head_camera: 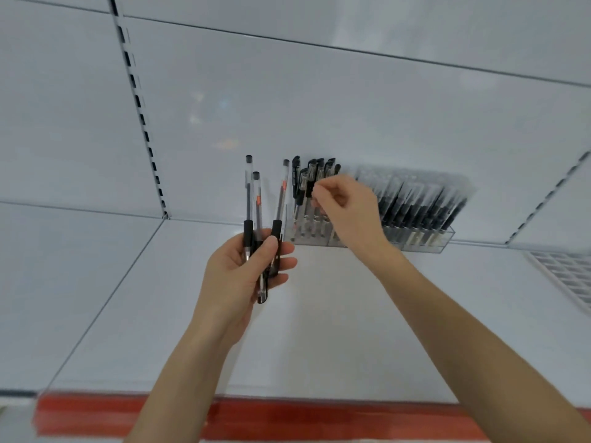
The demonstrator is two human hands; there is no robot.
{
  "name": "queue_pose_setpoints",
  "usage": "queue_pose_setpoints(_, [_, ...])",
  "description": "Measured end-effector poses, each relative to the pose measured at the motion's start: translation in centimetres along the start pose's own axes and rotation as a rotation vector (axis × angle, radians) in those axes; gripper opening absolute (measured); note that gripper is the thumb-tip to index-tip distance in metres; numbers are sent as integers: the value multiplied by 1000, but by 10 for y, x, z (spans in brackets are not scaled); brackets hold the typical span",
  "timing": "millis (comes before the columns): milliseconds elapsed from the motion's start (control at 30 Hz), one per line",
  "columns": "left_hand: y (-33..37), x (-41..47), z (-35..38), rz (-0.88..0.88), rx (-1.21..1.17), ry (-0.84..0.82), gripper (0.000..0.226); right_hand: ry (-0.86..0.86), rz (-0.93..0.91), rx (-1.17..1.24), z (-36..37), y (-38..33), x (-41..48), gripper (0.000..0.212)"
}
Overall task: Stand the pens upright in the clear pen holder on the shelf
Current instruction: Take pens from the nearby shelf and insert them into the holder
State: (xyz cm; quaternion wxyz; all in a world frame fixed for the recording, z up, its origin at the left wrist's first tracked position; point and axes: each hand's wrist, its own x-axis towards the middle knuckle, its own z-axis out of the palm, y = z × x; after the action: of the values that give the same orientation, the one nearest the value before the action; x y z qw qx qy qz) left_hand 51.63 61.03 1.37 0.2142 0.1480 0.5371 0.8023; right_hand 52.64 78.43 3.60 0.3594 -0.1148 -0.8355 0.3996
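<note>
My left hand is closed around a bunch of three clear black-capped pens, fanned upward in front of the shelf's back wall. The clear pen holder stands at the back of the white shelf, with several black-capped pens upright in its left compartment. My right hand hovers over the holder with thumb and fingers pinched near the cap of one upright pen. Whether the fingers grip that pen is hidden. The right hand covers the holder's middle part.
The holder's right compartments hold many packaged black pens leaning against the back wall. A white wire grid lies on the shelf at the far right. A red strip runs along the shelf's front edge. Slotted uprights divide the back wall.
</note>
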Motion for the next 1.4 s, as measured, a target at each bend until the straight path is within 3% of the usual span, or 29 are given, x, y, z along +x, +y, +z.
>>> queue_pose_setpoints(133, [2, -2, 6, -6, -9, -63, 12, -88, -513, -272, -9, -2, -19, 21])
queue_pose_setpoints(300, [6, -6, 13, -28, -15, -110, 17, -160, -733, -525, -12, 7, -21, 24])
queue_pose_setpoints(367, [7, -7, 9, -32, 3, -69, 17, -129, -599, -406, -15, 3, -17, 20])
queue_pose_setpoints(467, [6, -6, -1, -51, 47, -7, 21, -5, -145, -153, -23, -6, -1, 12])
queue_pose_setpoints(533, [5, -6, -7, -67, 62, 13, 24, 70, -32, -102, -26, -6, 11, 17])
queue_pose_setpoints(1000, [-3, -4, -12, -23, 240, 54, 17, -101, 46, -210, 2, 5, 33, 6])
queue_pose_setpoints(1400, [-5, -4, -9, 0, 23, 74, 12, -150, 150, -303, 19, 34, 19, 17])
